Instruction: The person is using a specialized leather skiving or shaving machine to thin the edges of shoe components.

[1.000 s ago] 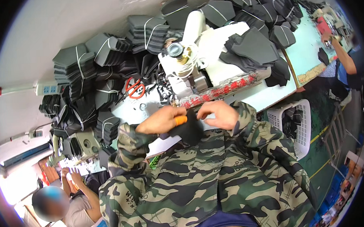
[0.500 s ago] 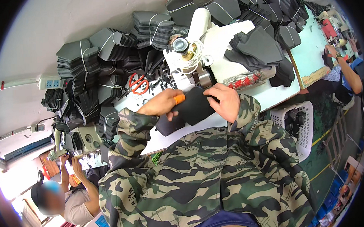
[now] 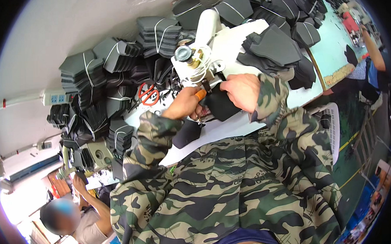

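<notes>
A black flat piece (image 3: 223, 107), like cloth or thin foam, lies at the front of a white machine (image 3: 208, 27) with a round knob (image 3: 184, 54) and a coil of pale cord (image 3: 200, 68). My right hand (image 3: 243, 93) is closed with curled fingers on its upper right edge, close to the machine head. My left hand (image 3: 184, 104), an orange cover on one finger, is closed at the left edge of that piece. Something small, reddish and metallic shows beside its fingertips, too unclear to name. Below this hand, a second black piece (image 3: 187, 134) lies on the white tabletop (image 3: 220, 134).
Tied stacks of dark grey pieces (image 3: 159, 36) line the wall. Orange-handled scissors (image 3: 149, 94) lie among black scraps on the left. Loose grey pieces (image 3: 273, 49) lie right of the machine. A white basket (image 3: 334, 131) stands by the table. Co-workers sit on both sides.
My right hand has moved up toward the machine head, and the black piece has shifted right with it. My left hand has moved right and turned, its fingers now drawn in at the piece's edge.
</notes>
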The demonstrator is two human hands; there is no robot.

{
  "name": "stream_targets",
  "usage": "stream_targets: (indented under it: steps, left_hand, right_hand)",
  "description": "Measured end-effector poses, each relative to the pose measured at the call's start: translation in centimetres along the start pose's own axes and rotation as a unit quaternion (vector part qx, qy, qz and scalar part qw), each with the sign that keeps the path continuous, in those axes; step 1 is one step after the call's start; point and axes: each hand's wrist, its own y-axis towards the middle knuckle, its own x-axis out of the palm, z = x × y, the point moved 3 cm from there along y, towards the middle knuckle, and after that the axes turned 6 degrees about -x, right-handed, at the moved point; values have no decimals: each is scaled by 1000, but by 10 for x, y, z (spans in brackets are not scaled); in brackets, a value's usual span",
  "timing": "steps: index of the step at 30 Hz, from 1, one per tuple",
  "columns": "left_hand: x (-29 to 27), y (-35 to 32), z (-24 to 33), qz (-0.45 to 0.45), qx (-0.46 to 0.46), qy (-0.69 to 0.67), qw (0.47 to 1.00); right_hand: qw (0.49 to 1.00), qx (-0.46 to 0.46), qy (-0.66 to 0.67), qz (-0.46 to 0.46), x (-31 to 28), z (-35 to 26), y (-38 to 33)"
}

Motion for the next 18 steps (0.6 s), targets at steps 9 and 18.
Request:
stream_targets:
  steps: [9,18]
  left_hand:
    - [12,-23,13,36,101,125,986]
    - [0,-10,-19,-92,-17,-90,992]
  right_hand:
    - [936,34,346,49,-1,-6,-53]
    - [909,121,399,9,48,-55,-36]
